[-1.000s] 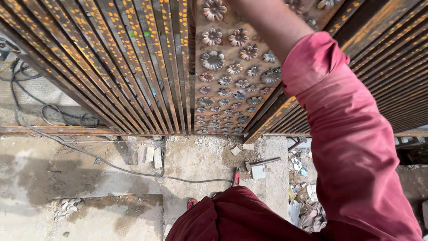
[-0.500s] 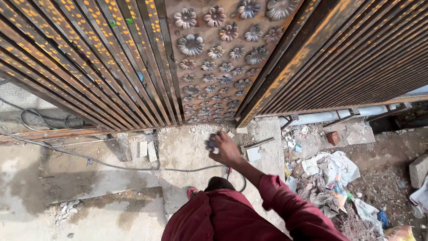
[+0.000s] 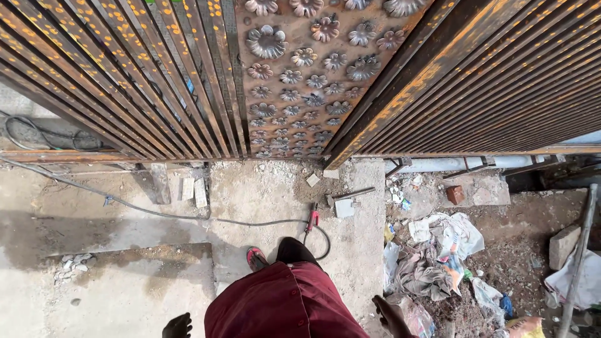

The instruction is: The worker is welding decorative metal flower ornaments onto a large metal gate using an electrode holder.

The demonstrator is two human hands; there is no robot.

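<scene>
Both hands hang low by the maroon shirt (image 3: 282, 307): left hand (image 3: 178, 326) seemingly curled shut, right hand (image 3: 393, 317) fingers together, both empty above the concrete floor (image 3: 125, 219).

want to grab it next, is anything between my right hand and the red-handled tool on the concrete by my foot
Nothing visible blocks it. The right hand hangs low beside the maroon shirt; the red-handled tool lies ahead on bare concrete, its black cable trailing left.
</scene>
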